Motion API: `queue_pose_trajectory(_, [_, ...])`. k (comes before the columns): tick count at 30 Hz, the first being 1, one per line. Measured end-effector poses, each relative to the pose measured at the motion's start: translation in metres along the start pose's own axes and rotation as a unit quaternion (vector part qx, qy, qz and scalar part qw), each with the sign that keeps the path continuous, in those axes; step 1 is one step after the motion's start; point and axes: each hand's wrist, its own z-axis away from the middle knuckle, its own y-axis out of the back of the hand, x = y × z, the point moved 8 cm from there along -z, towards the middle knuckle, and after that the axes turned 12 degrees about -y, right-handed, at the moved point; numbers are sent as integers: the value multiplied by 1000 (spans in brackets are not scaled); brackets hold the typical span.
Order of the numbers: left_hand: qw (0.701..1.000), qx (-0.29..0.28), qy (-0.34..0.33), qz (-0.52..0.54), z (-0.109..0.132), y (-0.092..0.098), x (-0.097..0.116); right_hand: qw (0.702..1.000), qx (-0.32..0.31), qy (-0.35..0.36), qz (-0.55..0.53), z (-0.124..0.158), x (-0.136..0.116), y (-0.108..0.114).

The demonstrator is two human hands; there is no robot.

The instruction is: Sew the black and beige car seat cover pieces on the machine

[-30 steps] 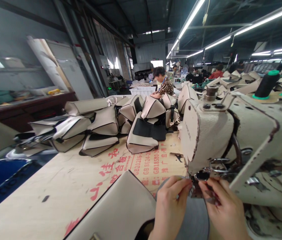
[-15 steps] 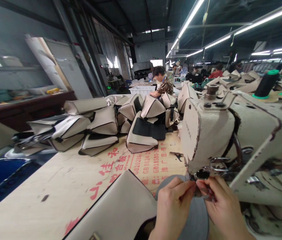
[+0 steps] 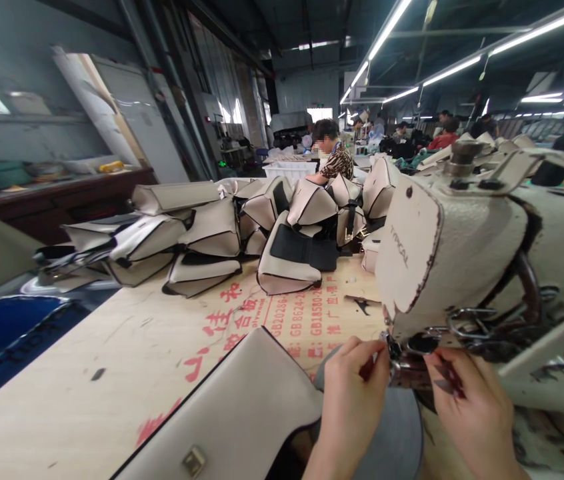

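Both bare hands are raised close together at the lower right of the head view, their backs turned up and their wrists running out of the bottom edge. The left hand [image 3: 352, 400] curls inward, its fingers [image 3: 357, 353] bent and tips drawn together. The right hand [image 3: 472, 417] angles in from the other side, bent toward the left, the two just apart.

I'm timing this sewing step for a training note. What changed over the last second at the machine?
The right hand moved rightward, away from the left hand, widening the gap between them. The left hand remains beside the sewing machine's presser foot. The view shifted, bringing the beige bag's metal clasp into sight. The stacked bags stayed as they were.
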Motion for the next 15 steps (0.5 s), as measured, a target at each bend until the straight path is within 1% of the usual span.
queue_pose_trajectory(4, [1000, -7, -5, 8, -1, -4, -1, 999, 24, 8, 24, -1, -2, -1])
queue_pose_trajectory(7, [1000, -1, -1, 12, -1, -4, -3, 999, 36, 32, 24, -1, -8, 0])
queue_pose_trajectory(10, [1000, 1, 4, 21, -1, -5, -5, 998, 36, 37, 18, -1, -9, 0])
queue_pose_trajectory(15, [999, 11, 15, 44, -2, -4, -5, 999, 24, 29, 23, 3, -2, -4])
